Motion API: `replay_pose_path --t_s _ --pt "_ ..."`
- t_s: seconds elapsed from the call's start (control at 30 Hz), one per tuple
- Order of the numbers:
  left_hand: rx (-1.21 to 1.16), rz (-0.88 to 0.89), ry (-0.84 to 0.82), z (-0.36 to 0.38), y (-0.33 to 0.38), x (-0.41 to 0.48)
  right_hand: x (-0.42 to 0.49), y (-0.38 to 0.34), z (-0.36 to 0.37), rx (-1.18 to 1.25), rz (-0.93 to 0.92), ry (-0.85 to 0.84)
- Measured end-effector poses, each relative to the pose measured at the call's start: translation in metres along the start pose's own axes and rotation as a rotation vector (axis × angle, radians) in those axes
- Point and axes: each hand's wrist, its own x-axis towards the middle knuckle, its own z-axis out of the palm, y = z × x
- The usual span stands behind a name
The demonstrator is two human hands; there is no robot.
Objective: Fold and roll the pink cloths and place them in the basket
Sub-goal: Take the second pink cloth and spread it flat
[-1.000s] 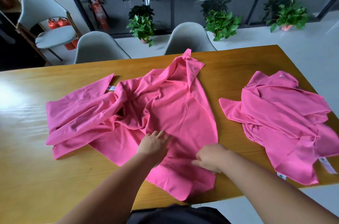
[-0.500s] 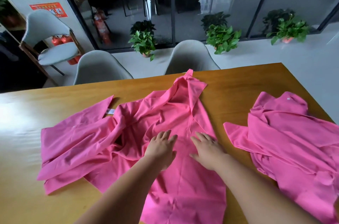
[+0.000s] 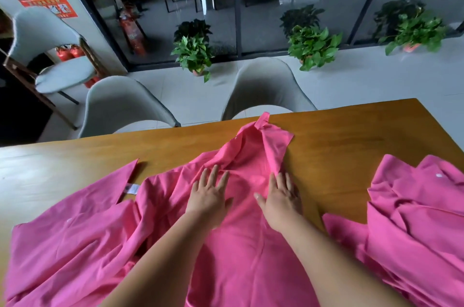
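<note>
The cloth (image 3: pixel 246 244) lies spread on the counter (image 3: pixel 339 146), directly in front of the person. By my judgement the task is barely begun: there is no clean fold, no roll, and no basket anywhere in view. The step in hand looks like smoothing the cloth flat before a first fold. Its long axis runs from the counter's near edge straight away from the person. Its far end rises in a crumpled peak that points at the chairs (image 3: pixel 263 85) beyond (leaning a little to the right).

Both hands lie on the cloth just short of that peak. The left hand (image 3: pixel 209 196) and right hand (image 3: pixel 280 197) are side by side and a little apart, palms down, fingers straight and spread, pressing and gripping nothing.

Left of the cloth and overlapping it, more pink fabric (image 3: pixel 75 231) lies rumpled, with a white label (image 3: pixel 131 188) showing. I cannot tell whether it is a separate piece. Right of the cloth, near it, a second cloth (image 3: pixel 414 218) sits in a loose heap, also unfolded.
</note>
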Motion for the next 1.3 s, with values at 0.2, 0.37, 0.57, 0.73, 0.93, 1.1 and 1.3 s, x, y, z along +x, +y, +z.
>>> replay_pose_path --t_s 0.2,0.37,0.57,0.73,0.93,1.1,1.3 --pt "0.01 -0.093 0.04 -0.007 -0.041 0.049 0.066 0.038 -0.023 0.052 0.234 0.195" --pt "0.061 -0.123 0.095 -0.019 -0.051 0.064 0.08 0.047 -0.035 0.044 0.294 0.224" --pt "0.035 -0.031 0.225 0.002 -0.031 0.027 0.0 -0.021 0.021 -0.023 -0.125 0.343" --pt "0.059 0.012 0.188 0.019 -0.026 -0.038 -0.078 -0.047 0.063 -0.027 -0.253 0.211" --pt "0.071 -0.029 0.245 0.029 -0.047 -0.112 -0.153 -0.052 0.093 -0.074 -0.339 0.055" --pt "0.034 -0.087 0.311 0.035 -0.072 -0.172 -0.178 -0.028 0.106 -0.19 -0.375 0.05" --pt "0.081 -0.136 0.408 0.041 -0.115 -0.231 -0.161 0.0 0.075 -0.291 -0.271 -0.031"
